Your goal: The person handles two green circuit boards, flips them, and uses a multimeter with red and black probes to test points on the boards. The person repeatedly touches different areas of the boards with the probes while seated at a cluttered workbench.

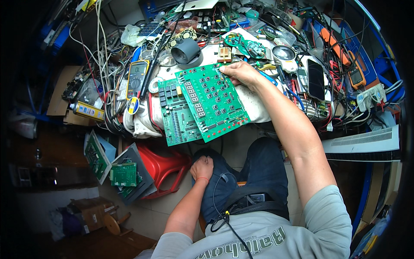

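A green circuit board point(217, 101) with a column of digit displays and many small push buttons slants over the bench's front edge. My right hand point(243, 74) pinches its upper right corner, thumb and fingers closed on it. Behind and to the left, partly covered by it, lies a second green circuit board point(179, 123) with dark relay blocks along its upper part. My left hand point(202, 167) rests on my left thigh with its fingers curled closed. Whether anything small is inside those fingers is hidden.
A yellow multimeter point(136, 79) stands left of the boards, near a dark grey round holder point(187, 52). Parts and cables crowd the bench. A dark phone point(315, 80) and an orange meter point(356, 77) lie at right. More boards point(123, 174) lean on a red stool point(166, 168).
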The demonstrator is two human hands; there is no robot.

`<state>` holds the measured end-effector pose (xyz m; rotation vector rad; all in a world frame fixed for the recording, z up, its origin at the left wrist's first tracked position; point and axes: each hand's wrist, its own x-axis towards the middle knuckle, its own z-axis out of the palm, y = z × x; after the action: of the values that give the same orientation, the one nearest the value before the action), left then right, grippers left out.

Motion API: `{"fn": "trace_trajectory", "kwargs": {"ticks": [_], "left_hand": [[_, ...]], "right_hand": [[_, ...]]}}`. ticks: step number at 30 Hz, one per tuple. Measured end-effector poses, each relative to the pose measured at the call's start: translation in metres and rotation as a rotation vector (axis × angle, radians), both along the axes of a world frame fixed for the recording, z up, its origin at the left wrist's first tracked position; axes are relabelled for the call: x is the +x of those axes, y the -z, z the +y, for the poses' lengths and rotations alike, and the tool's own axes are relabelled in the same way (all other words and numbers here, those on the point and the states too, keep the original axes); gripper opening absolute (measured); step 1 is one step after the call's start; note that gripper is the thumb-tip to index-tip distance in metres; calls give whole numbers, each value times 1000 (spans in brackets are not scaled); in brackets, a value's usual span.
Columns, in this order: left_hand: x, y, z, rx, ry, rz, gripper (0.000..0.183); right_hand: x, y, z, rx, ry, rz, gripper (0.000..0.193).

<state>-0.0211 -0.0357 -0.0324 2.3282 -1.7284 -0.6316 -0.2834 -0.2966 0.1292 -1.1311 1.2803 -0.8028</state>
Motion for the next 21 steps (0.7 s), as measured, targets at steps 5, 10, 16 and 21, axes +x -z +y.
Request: {"fn": "trace_trajectory", "kwargs": {"ticks": [5, 10, 16, 21], "left_hand": [[-1, -1, -1, 0, -2, 1, 33], [-2, 0, 0, -5, 0, -1, 33], [-1, 0, 1, 6, -11, -19, 33], [0, 1, 3, -6, -9, 4, 33]], "right_hand": [[1, -3, 15, -100, -33, 113, 39], [30, 1, 39, -740, 290, 673, 58], [76, 2, 60, -807, 38, 746, 69], [72, 1, 57, -721, -30, 736, 73]]}}
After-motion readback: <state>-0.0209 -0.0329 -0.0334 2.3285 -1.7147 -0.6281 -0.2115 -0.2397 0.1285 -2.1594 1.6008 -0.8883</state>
